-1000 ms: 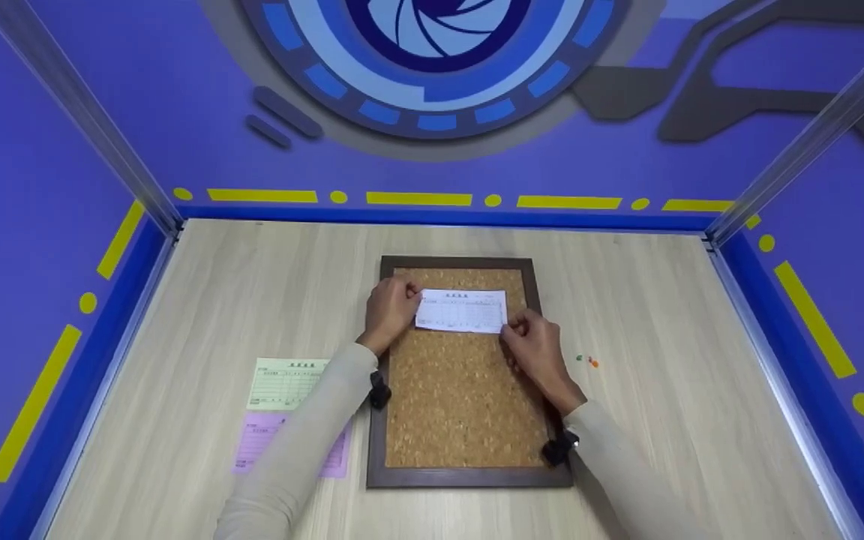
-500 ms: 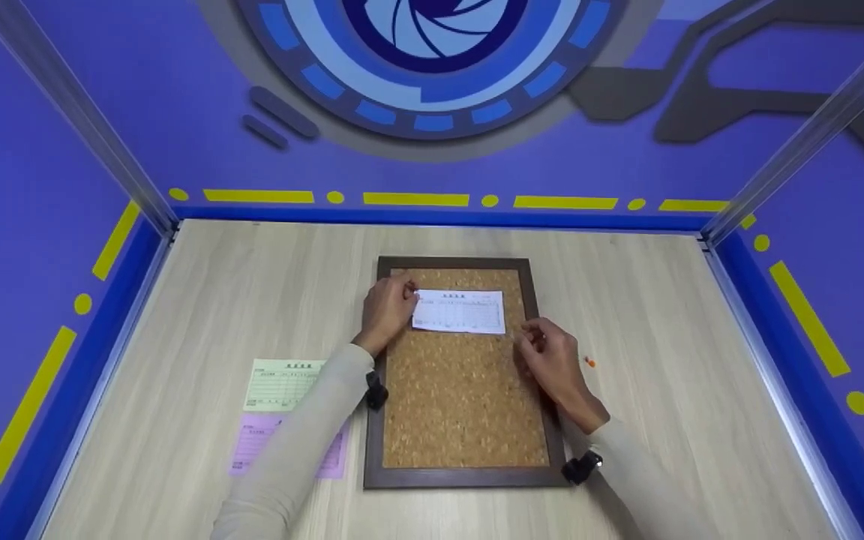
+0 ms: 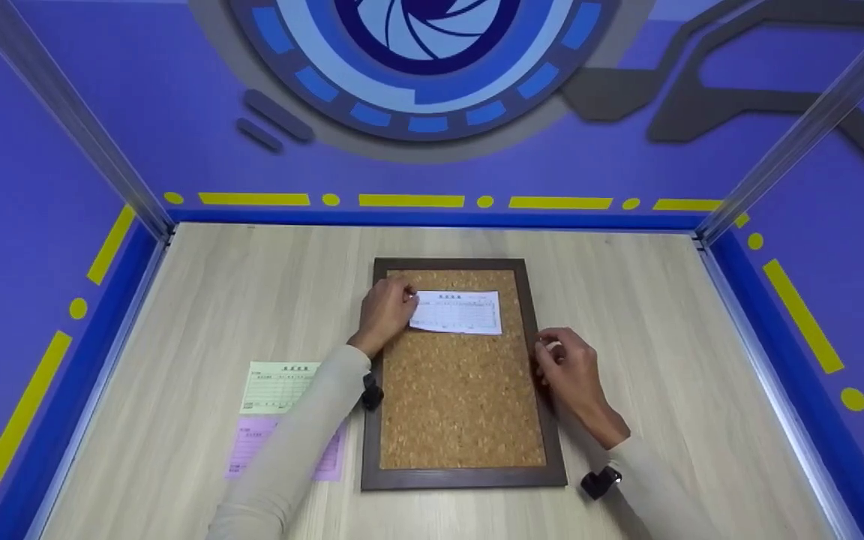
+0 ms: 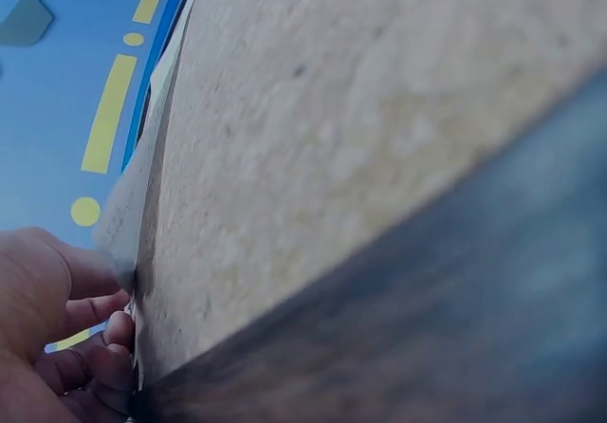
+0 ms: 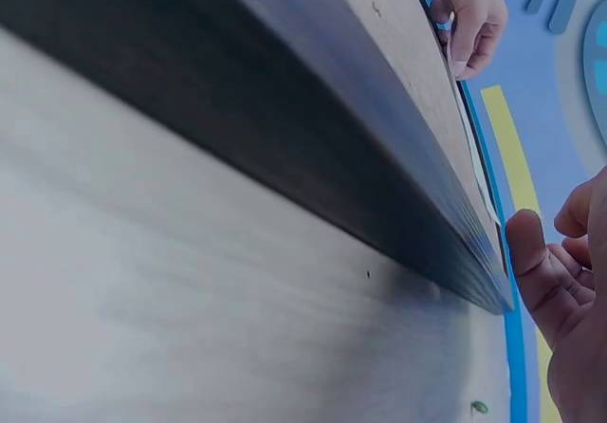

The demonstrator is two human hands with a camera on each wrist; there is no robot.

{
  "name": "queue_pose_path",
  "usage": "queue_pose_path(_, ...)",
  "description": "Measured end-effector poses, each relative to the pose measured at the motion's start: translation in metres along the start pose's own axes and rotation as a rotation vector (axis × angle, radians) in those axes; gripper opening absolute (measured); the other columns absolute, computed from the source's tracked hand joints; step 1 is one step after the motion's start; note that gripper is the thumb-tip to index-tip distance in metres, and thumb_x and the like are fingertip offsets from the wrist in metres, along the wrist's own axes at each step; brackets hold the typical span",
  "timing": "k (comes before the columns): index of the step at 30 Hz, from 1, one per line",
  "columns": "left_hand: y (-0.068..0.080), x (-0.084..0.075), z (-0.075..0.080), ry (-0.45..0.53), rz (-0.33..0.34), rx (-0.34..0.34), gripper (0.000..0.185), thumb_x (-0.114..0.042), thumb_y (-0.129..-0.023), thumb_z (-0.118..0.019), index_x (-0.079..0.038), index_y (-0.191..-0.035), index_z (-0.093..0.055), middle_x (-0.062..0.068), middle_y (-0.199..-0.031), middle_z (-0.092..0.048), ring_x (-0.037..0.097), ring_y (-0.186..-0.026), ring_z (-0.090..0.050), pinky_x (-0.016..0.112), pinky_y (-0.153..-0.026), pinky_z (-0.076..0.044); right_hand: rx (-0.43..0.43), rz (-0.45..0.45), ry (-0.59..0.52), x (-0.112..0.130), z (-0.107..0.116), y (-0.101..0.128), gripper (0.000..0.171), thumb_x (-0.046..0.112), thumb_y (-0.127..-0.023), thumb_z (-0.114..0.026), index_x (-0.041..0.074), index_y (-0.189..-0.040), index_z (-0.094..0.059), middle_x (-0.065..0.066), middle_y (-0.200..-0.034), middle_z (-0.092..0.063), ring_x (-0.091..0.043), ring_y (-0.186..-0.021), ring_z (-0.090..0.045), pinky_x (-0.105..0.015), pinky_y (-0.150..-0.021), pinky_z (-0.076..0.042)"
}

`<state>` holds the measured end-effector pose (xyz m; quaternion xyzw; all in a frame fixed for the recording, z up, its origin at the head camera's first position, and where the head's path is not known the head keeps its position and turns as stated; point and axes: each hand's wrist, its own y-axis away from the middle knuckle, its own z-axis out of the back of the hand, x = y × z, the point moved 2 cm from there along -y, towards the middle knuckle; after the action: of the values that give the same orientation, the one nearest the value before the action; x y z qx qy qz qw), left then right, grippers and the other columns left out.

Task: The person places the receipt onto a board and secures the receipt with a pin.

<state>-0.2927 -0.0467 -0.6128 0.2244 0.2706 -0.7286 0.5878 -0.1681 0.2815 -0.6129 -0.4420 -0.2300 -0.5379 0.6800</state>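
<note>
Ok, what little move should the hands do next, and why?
Maybe the right hand should reach for the tiny green thing on the table. That hand is away from the white paper and seems to hold nothing, while the left hand grips the paper's left edge on the cork board.

The right hand (image 3: 573, 371) has drawn off the white slip (image 3: 456, 312); the frame (image 3: 552, 457) now seems just beside its fingertips.
</note>
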Motion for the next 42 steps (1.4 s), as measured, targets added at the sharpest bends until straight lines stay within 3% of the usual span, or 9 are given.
queue_pose_path(5,0.0,0.0,0.002,-0.001,-0.009,0.044,0.015,-0.009,-0.103,-0.073,0.001,-0.113,-0.079,0.013,-0.103,-0.076,0.028,-0.097,-0.069,0.046,-0.086,-0.057,-0.017,0.029,-0.003,0.0,0.007,0.004,0.013,-0.003,-0.104,-0.07,-0.01,-0.115,-0.071,-0.015,-0.1,-0.071,-0.016,-0.059,-0.069,-0.019,-0.047,-0.053)
queue_pose_path(16,0.001,0.001,0.009,-0.046,-0.084,0.145,0.022,-0.01,-0.106,-0.069,0.005,-0.121,-0.074,0.016,-0.109,-0.071,0.03,-0.105,-0.063,0.047,-0.092,-0.055,-0.046,0.066,0.02,-0.005,0.015,0.012,0.014,-0.009,-0.098,-0.074,-0.009,-0.112,-0.073,-0.011,-0.101,-0.073,-0.01,-0.062,-0.067,-0.014,-0.057,-0.052)
queue_pose_path(24,0.005,0.002,0.012,-0.15,-0.187,0.118,0.027,-0.013,-0.103,-0.073,0.009,-0.12,-0.075,0.022,-0.12,-0.072,0.038,-0.119,-0.062,0.05,-0.104,-0.053,-0.064,0.044,0.011,-0.008,0.02,0.016,0.017,-0.01,-0.097,-0.077,-0.005,-0.113,-0.076,-0.007,-0.101,-0.075,-0.011,-0.061,-0.065,-0.013,-0.055,-0.048)
queue_pose_path(30,0.007,0.003,0.014,-0.234,-0.176,0.114,0.03,-0.022,-0.104,-0.074,0.002,-0.123,-0.077,0.018,-0.131,-0.066,0.036,-0.13,-0.051,0.059,-0.109,-0.042,-0.111,0.053,-0.009,-0.002,0.025,0.015,0.021,-0.017,-0.093,-0.076,-0.006,-0.11,-0.076,-0.015,-0.098,-0.074,-0.019,-0.058,-0.066,-0.012,-0.055,-0.047)
queue_pose_path(36,0.007,0.006,0.014,-0.132,-0.153,0.131,0.035,-0.024,-0.102,-0.076,0.002,-0.125,-0.076,0.024,-0.152,-0.054,0.041,-0.148,-0.043,0.072,-0.121,-0.033,-0.153,0.096,-0.019,0.012,0.033,0.015,0.023,-0.024,-0.089,-0.074,-0.01,-0.108,-0.075,-0.022,-0.095,-0.074,-0.022,-0.059,-0.066,-0.011,-0.059,-0.049)
queue_pose_path(42,0.007,0.013,0.015,0.009,-0.143,0.196,0.042,-0.027,-0.103,-0.075,0.001,-0.135,-0.073,0.027,-0.165,-0.044,0.046,-0.165,-0.022,0.082,-0.125,-0.015,-0.186,0.093,0.008,-0.011,0.039,0.018,0.024,-0.02,-0.088,-0.079,-0.008,-0.109,-0.077,-0.018,-0.097,-0.076,-0.02,-0.072,-0.07,-0.01,-0.069,-0.052)
